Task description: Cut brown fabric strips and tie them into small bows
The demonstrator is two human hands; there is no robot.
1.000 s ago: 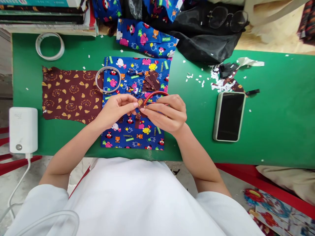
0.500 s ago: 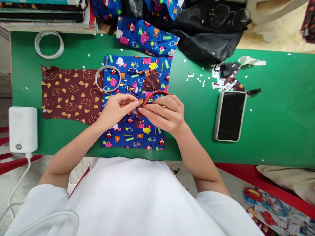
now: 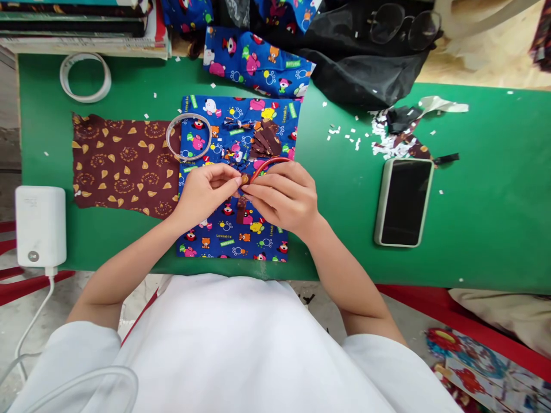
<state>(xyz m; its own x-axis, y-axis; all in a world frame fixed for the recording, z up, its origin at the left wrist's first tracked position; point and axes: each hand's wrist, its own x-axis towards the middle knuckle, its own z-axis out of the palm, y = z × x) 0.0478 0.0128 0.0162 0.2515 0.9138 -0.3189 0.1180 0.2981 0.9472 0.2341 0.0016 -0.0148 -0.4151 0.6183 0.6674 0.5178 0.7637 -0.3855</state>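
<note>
Bench edge: the green bench (image 3: 340, 246) runs along in front of the person and carries everything below.
Blue printed cloth: the blue printed cloth (image 3: 235, 245) lies flat under both hands; it looks thin, soft and light, and likely slides or rucks under a leaning wrist, so a corner is the best place to lift it.
Brown strip: a brown strip (image 3: 241, 211) shows just on the near side of the fingertips; whether it lies loose or joins what is pinched, I cannot tell.
Left hand: the left hand (image 3: 206, 192) pinches a small brown scrap (image 3: 244, 179) between thumb and forefinger, above the middle of the blue cloth.
Brown scrap: probably almost weightless and limp, apt to fold or fray; a pinch close to the edge being worked should hold it steady.
Right hand: the right hand (image 3: 286, 198) is curled round a red-handled tool (image 3: 269, 162), its fingertips close by the scrap; contact there is too small to tell.
Red-handled tool: perhaps scissors; the curved handle looks stiff and smooth, best held by that loop, fingers clear of the hidden working end.
Blue scraps: the blue scraps (image 3: 235, 158) sit just beyond the left fingertips, light and easily scattered by a sleeve.
Brown pieces: the brown pieces (image 3: 266, 139) lie overlapping in a small heap beyond the handle, likely easier to lift singly by an end.
</note>
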